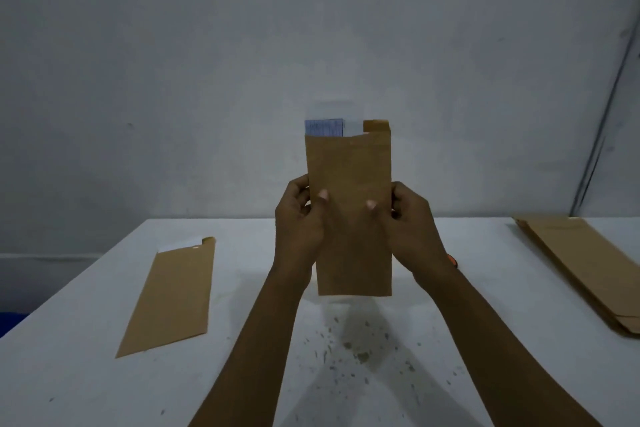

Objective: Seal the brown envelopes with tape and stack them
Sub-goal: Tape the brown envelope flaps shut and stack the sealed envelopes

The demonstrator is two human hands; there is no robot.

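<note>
I hold a long brown envelope point(349, 166) upright above the white table point(86, 374). My left hand point(299, 218) grips its left edge with the thumb on the front. Gripping the right edge the same way is my right hand point(410, 222). White and blue printed paper point(323, 126) sticks out of the open top, and the brown flap point(377, 125) stands up at the top right. No tape is visible.
Another brown envelope point(173, 295) lies flat on the table at the left, with white paper showing at its far end. A pile of brown envelopes point(585, 270) lies at the right edge. A small orange object point(453, 260) peeks from behind my right wrist. A grey wall stands behind.
</note>
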